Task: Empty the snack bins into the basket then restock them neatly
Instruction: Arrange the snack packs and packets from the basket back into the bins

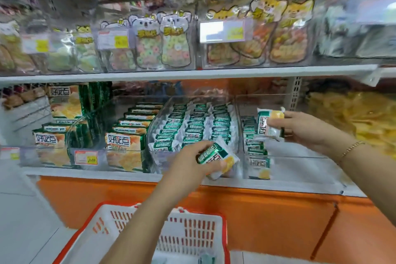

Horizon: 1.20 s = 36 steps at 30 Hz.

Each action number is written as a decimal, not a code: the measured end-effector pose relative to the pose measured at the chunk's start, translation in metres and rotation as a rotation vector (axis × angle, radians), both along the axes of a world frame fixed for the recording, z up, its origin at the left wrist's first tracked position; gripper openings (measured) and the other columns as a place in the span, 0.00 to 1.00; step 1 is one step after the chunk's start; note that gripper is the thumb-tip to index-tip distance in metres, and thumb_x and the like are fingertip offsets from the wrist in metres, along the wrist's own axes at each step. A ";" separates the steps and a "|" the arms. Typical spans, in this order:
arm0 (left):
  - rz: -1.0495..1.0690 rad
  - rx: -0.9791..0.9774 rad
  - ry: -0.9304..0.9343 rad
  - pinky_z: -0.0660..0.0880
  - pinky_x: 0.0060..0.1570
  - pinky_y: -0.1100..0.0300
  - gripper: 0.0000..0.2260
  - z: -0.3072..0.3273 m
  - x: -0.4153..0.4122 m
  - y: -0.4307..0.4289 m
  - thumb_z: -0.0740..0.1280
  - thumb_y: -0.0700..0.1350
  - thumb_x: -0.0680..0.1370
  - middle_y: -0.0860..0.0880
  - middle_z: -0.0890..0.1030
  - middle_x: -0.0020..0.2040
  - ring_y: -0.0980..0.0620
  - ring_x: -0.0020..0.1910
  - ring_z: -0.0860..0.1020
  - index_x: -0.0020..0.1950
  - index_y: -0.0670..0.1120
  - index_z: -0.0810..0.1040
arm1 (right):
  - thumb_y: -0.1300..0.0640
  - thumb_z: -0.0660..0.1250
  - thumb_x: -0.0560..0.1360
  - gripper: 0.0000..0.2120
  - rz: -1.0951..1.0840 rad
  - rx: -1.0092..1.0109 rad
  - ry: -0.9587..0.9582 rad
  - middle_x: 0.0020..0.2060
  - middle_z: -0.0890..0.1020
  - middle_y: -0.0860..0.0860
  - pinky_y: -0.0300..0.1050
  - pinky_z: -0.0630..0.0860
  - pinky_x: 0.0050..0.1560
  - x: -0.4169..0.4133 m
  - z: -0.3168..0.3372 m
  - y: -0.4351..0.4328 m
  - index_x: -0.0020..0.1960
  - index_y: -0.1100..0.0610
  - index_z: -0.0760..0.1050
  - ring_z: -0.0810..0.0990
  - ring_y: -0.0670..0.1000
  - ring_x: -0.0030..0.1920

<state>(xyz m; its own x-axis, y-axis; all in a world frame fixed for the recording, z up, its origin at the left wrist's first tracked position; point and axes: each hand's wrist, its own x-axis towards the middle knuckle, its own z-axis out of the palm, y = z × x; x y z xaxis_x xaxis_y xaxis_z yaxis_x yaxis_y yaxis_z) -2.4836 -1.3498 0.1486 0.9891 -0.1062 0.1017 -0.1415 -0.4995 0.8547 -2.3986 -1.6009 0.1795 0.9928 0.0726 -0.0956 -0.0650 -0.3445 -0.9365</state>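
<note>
Two packs held: left hand [191, 162] fingers grip left pack [216, 155], right hand [304, 129] fingers grip right pack [270, 122]

The packets [216, 156] I held were glossy plastic film; the bins [300, 167] were clear, smooth plastic, the basket [188, 233] matt plastic.

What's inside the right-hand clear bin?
One row of green-and-white snack packets along the right bin's left wall; the rest looks bare. The packet held in the right hand covers part of that row's back.
</note>
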 end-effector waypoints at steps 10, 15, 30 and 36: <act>-0.132 0.213 -0.148 0.73 0.30 0.73 0.16 0.033 0.077 -0.072 0.73 0.51 0.73 0.59 0.78 0.45 0.63 0.35 0.77 0.59 0.54 0.75 | 0.60 0.60 0.79 0.14 0.295 -0.945 -0.181 0.47 0.76 0.41 0.28 0.65 0.37 0.044 -0.024 -0.049 0.58 0.46 0.78 0.70 0.40 0.42; -0.230 0.506 -0.160 0.67 0.55 0.70 0.25 0.034 0.112 -0.100 0.68 0.54 0.76 0.52 0.72 0.69 0.56 0.60 0.73 0.71 0.49 0.69 | 0.58 0.65 0.76 0.10 0.388 -0.978 0.042 0.47 0.82 0.44 0.39 0.76 0.49 0.066 -0.051 -0.052 0.52 0.52 0.83 0.79 0.45 0.45; -0.523 0.986 -0.002 0.70 0.53 0.64 0.21 0.024 0.148 -0.132 0.72 0.48 0.74 0.51 0.79 0.62 0.52 0.57 0.76 0.66 0.47 0.76 | 0.50 0.75 0.66 0.13 0.411 -0.985 -0.218 0.44 0.81 0.54 0.47 0.76 0.45 0.089 -0.070 -0.043 0.44 0.57 0.83 0.79 0.54 0.48; -0.518 1.016 -0.046 0.72 0.45 0.63 0.19 0.013 0.154 -0.141 0.75 0.48 0.71 0.50 0.82 0.52 0.52 0.49 0.77 0.60 0.46 0.80 | 0.59 0.72 0.70 0.06 0.319 -0.882 -0.301 0.41 0.79 0.47 0.37 0.69 0.38 0.090 -0.078 -0.048 0.46 0.55 0.84 0.80 0.50 0.49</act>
<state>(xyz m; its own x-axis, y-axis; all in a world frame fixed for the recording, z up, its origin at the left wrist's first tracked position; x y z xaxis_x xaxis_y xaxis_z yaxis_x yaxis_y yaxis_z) -2.3295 -1.4908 0.1614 0.8002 -0.5543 -0.2292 -0.5527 -0.8298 0.0774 -2.3082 -1.6491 0.1019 0.9308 0.3653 0.0094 0.3514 -0.8878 -0.2973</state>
